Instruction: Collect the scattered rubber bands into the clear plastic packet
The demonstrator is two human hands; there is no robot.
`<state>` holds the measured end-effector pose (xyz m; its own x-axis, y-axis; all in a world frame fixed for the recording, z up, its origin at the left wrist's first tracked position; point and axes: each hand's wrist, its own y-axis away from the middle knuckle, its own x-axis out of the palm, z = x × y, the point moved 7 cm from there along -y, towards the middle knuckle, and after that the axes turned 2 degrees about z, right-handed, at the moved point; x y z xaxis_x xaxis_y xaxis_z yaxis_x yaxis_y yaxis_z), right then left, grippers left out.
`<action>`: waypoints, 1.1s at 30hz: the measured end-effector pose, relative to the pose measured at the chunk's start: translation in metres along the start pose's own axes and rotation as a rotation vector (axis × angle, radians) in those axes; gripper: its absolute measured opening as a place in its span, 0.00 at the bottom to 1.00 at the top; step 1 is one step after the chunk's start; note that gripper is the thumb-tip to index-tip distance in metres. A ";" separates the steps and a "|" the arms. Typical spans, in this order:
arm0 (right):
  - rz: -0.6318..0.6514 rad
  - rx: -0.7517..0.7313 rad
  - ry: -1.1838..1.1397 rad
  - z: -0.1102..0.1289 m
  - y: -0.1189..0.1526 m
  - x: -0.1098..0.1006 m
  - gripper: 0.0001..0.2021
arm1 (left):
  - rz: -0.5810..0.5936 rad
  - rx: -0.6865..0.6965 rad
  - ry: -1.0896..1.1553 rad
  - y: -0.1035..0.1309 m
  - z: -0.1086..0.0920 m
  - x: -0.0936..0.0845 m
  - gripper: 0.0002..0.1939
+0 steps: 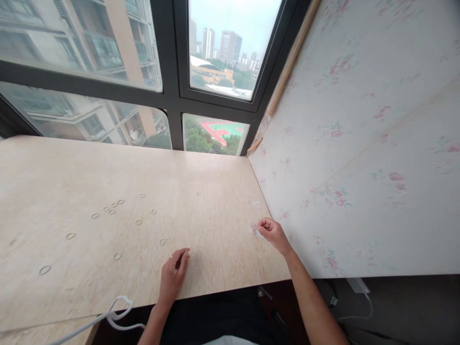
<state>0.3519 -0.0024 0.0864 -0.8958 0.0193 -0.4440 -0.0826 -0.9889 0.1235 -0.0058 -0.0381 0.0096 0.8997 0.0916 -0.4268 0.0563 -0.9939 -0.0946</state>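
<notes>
Several thin rings lie scattered over the left part of the wood-patterned tabletop, among them a ring far left and a ring closest to my left hand. My left hand hovers near the front edge, its fingers curled and thumb pressed to the fingertips; what it holds, if anything, is too small to tell. My right hand is closed in a pinch by the right wall, beside a small clear plastic packet with reddish marks. Whatever sits between its fingertips does not show. Another clear piece lies behind it.
A flower-patterned wall bounds the tabletop on the right. Dark-framed windows rise along the back. A white cable loops over the front left edge, and a white adapter sits below on the right.
</notes>
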 end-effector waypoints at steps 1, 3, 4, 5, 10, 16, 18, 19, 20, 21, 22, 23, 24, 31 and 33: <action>-0.039 0.005 0.082 -0.008 -0.003 -0.012 0.11 | -0.004 -0.002 -0.009 0.000 0.000 0.000 0.18; -0.086 0.022 0.169 -0.021 -0.008 -0.030 0.10 | -0.008 -0.007 -0.025 -0.001 -0.001 0.001 0.18; -0.096 0.030 0.218 -0.027 -0.011 -0.035 0.10 | -0.008 -0.010 -0.031 -0.001 -0.002 0.002 0.18; -0.098 0.039 0.269 -0.031 -0.013 -0.039 0.09 | -0.008 -0.013 -0.036 -0.001 -0.002 0.003 0.18; -0.050 0.093 0.483 -0.048 -0.021 -0.038 0.06 | -0.009 -0.012 -0.062 -0.003 -0.006 0.004 0.18; -0.025 0.105 0.630 -0.049 -0.022 -0.040 0.09 | -0.015 -0.013 -0.084 -0.003 -0.008 0.005 0.18; -0.014 0.092 0.659 -0.044 -0.018 -0.039 0.12 | -0.014 -0.012 -0.089 -0.003 -0.008 0.005 0.18; -0.003 0.082 0.672 -0.041 -0.015 -0.037 0.13 | -0.016 -0.011 -0.092 -0.003 -0.008 0.005 0.18; 0.014 0.070 0.684 -0.038 -0.013 -0.035 0.14 | -0.016 -0.009 -0.096 -0.003 -0.009 0.005 0.18; 0.036 0.059 0.698 -0.035 -0.011 -0.031 0.14 | -0.018 -0.007 -0.098 -0.003 -0.009 0.005 0.18; 0.060 0.051 0.714 -0.033 -0.009 -0.026 0.14 | -0.020 -0.005 -0.101 -0.003 -0.008 0.005 0.18; 0.086 0.044 0.732 -0.030 -0.008 -0.021 0.13 | -0.019 -0.005 -0.103 -0.003 -0.008 0.005 0.18; 0.112 0.039 0.753 -0.029 -0.007 -0.017 0.13 | -0.016 -0.006 -0.105 -0.003 -0.007 0.005 0.18; 0.252 0.060 0.911 -0.023 -0.020 0.007 0.11 | -0.015 -0.005 -0.109 -0.001 -0.003 0.006 0.18; 0.275 0.077 0.936 -0.022 -0.025 0.010 0.11 | -0.018 -0.002 -0.109 -0.001 -0.005 0.006 0.18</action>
<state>0.3547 0.0189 0.0596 -0.1824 -0.3681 -0.9117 0.0194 -0.9284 0.3710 0.0014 -0.0366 0.0119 0.8461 0.1151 -0.5205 0.0727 -0.9922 -0.1012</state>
